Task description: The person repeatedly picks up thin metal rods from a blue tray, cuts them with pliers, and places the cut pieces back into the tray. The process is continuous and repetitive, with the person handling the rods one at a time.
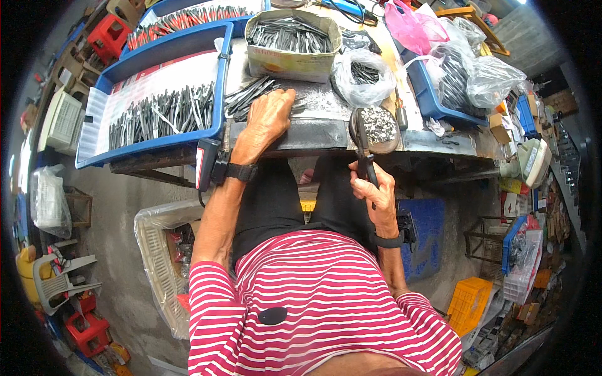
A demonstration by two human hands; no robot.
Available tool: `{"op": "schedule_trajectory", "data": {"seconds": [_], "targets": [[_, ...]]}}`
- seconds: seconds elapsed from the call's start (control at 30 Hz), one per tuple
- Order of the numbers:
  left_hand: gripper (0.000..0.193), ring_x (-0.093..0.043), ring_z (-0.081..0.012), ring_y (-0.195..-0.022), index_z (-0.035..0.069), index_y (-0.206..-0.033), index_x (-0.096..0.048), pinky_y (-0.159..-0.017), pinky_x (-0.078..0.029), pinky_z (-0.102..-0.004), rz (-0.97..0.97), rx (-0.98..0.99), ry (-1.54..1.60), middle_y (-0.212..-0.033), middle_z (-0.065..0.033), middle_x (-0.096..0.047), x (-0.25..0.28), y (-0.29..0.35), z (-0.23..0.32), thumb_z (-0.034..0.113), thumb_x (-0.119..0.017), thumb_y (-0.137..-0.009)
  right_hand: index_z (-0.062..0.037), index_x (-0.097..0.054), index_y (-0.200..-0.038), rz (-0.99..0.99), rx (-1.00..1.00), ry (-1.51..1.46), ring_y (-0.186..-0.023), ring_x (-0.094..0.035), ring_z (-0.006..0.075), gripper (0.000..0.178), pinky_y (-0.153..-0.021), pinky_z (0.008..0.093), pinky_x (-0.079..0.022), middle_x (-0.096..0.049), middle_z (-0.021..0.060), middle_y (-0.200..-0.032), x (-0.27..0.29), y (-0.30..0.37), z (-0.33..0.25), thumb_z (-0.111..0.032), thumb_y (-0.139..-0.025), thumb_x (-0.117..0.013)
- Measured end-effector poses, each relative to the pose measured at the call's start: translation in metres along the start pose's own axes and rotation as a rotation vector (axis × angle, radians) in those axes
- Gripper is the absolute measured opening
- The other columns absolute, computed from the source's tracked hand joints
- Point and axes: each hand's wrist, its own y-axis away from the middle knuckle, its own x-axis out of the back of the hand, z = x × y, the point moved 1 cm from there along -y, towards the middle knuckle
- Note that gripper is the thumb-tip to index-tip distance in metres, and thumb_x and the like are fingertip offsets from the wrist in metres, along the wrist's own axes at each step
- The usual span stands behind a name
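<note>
My left hand (268,117) is curled at the table's front edge, with its fingertips turned down and hidden. It rests beside a loose pile of thin dark metal pieces (246,99); whether it grips anything there I cannot make out. My right hand (375,191) is wrapped round a dark long-handled tool (359,135), perhaps pliers, held upright at the table edge. The tool's upper end overlaps a round dish (395,144) heaped with small silvery bits (378,125).
To the left, a blue tray (222,81) holds many dark slender pieces. A carton (288,67) of similar pieces stands behind my left hand. Nearby are a clear plastic bag (362,78) and another blue bin (456,114). A plastic-lined basket (150,235) sits on the floor.
</note>
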Motion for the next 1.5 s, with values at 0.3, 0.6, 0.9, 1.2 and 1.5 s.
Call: {"op": "schedule_trajectory", "data": {"seconds": [0.3, 0.6, 0.9, 1.2, 1.5], "targets": [[0.028, -0.057, -0.0384, -0.084, 0.000, -0.098, -0.053, -0.074, -0.046, -0.0454, 0.026, 0.009, 0.085, -0.091, -0.0200, -0.057, 0.004, 0.005, -0.007, -0.001, -0.055, -0.071, 0.0054, -0.056, -0.104, -0.029, 0.033, 0.101, -0.061, -0.042, 0.0057, 0.039, -0.054, 0.0209, -0.033, -0.051, 0.0013, -0.074, -0.006, -0.003, 0.005, -0.023, -0.079, -0.066], [0.023, -0.058, -0.0373, -0.083, -0.003, -0.097, -0.057, -0.074, -0.046, -0.0400, 0.101, 0.120, 0.119, -0.088, -0.0200, -0.057, 0.032, 0.003, -0.004, 0.006, -0.064, -0.077, 0.0018, -0.058, -0.103, 0.009, 0.074, 0.351, -0.076, -0.054, 0.0130, 0.041, -0.069, 0.0283, -0.046, -0.060, 0.0076, -0.084, -0.026, -0.007, 0.015, -0.025, -0.075, -0.073], [0.016, -0.060, -0.0120, -0.087, -0.002, -0.099, -0.060, -0.075, -0.048, -0.0242, 0.223, 0.483, 0.814, -0.096, -0.0069, -0.065, 0.066, 0.020, 0.032, 0.005, -0.063, -0.085, 0.0020, -0.054, -0.108, 0.078, 0.237, 0.283, -0.066, -0.051, 0.0163, 0.050, -0.059, 0.0303, -0.044, -0.052, 0.0079, -0.078, -0.040, 0.002, 0.035, -0.025, -0.072, -0.075], [0.017, -0.046, 0.0004, -0.055, 0.004, -0.098, -0.060, -0.045, -0.031, -0.0128, 0.215, 0.587, 1.205, -0.081, 0.0019, -0.061, 0.066, 0.037, 0.058, 0.007, -0.067, -0.083, 0.0004, -0.050, -0.113, 0.099, 0.332, 0.238, -0.071, -0.048, 0.0139, 0.050, -0.059, 0.0266, -0.042, -0.048, 0.0066, -0.087, -0.047, 0.007, 0.038, -0.021, -0.075, -0.075], [0.009, -0.042, -0.0051, -0.046, 0.005, -0.091, -0.058, -0.037, -0.030, -0.0167, 0.051, 0.755, 1.716, -0.079, -0.0031, -0.061, 0.063, 0.046, 0.081, 0.004, -0.064, -0.084, 0.0006, -0.051, -0.109, 0.182, 0.484, 0.415, -0.063, -0.046, 0.0145, 0.051, -0.055, 0.0272, -0.042, -0.050, 0.0076, -0.084, -0.047, 0.011, 0.013, -0.017, -0.069, -0.078]]}}
